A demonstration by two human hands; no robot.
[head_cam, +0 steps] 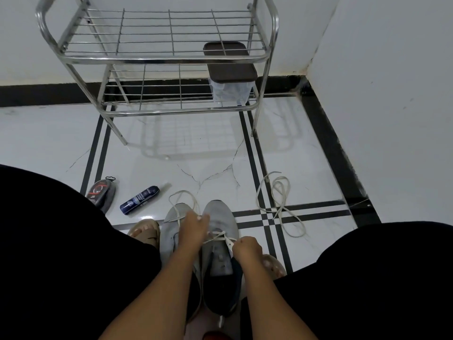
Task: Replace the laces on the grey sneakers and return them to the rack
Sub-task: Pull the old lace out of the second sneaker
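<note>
Head view: right hand (246,246) pinching white lace (220,235) on right sneaker (220,241), left hand (196,223) gripping its other end; best pulled evenly, flat, before next eyelets.

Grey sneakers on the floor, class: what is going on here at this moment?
A seated person is lacing the right grey sneaker. The left hand rests over the two shoes at the white lace, and the right hand pinches one end of it. The left grey sneaker has a lace lying loose over its toe. A spare lace lies on the tiled floor to the right. The steel rack ahead holds only a lidded container; no shoes are on it yet.
</note>
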